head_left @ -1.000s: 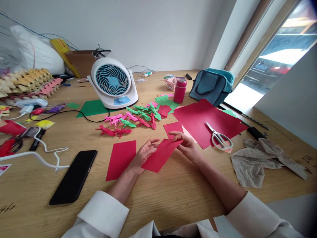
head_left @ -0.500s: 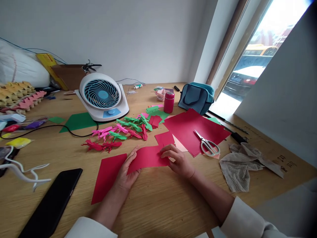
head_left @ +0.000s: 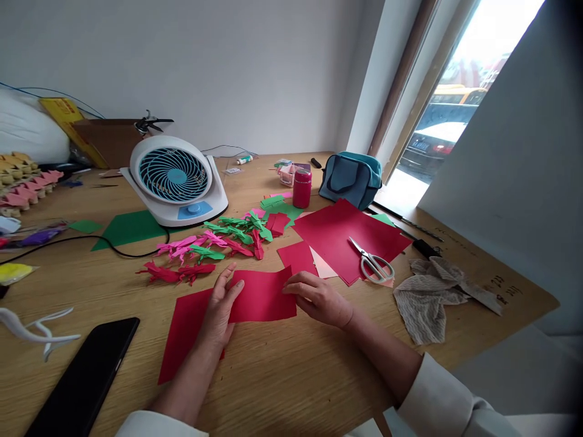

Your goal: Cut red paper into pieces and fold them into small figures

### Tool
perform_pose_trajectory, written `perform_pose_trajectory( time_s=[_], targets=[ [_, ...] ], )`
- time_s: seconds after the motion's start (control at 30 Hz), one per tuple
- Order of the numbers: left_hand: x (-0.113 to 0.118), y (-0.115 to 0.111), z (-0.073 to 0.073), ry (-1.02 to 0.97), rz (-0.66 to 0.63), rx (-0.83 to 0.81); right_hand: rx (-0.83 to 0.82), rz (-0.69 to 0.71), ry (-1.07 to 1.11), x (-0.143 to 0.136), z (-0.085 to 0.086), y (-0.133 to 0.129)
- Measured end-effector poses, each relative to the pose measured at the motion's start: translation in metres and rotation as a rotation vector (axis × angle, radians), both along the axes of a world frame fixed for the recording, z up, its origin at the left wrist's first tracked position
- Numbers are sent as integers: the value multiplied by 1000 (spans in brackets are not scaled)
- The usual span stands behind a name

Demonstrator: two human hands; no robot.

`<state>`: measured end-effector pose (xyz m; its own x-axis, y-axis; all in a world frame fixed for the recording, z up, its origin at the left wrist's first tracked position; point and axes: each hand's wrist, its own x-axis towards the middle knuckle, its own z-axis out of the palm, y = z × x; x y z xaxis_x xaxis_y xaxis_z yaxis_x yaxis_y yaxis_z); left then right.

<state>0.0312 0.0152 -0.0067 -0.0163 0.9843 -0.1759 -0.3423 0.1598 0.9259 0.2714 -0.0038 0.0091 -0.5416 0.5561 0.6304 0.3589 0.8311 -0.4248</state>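
Between my two hands a rectangular piece of red paper (head_left: 262, 297) is held up above the table, slightly wavy. My left hand (head_left: 222, 303) grips its left edge, thumb in front and fingers behind. The fingers of my right hand (head_left: 316, 297) pinch the right edge. Under my left hand and wrist lies another red sheet (head_left: 182, 334), partly covered. Just beyond the held paper, smaller red paper (head_left: 298, 258) lies flat. Folded paper figures (head_left: 228, 237) in red, green and pink are heaped behind my hands.
Scissors (head_left: 371, 261) rest on large red sheets (head_left: 339, 233) at the right, beside a crumpled cloth (head_left: 428, 300). A fan (head_left: 175, 182), a red flask (head_left: 302, 188) and a blue bag (head_left: 350, 179) stand farther back. A black phone (head_left: 86, 376) lies at front left.
The paper's face has turned more toward me, and my left thumb now presses on its front. My right hand still pinches the right edge. The whole view has shifted slightly.
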Motion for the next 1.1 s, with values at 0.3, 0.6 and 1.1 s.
perform_pose_trajectory(
  time_s=[0.3, 0.6, 1.1],
  targets=[
    [-3, 7, -19, 477, -97, 384, -76, 13, -59, 2, -1, 0],
    [-3, 6, -18, 512, -87, 482, -229, -61, 76, 7, -2, 6],
    [-2, -1, -11, 445, -218, 360, -629, 44, 320, 15, -4, 13]
  ],
)
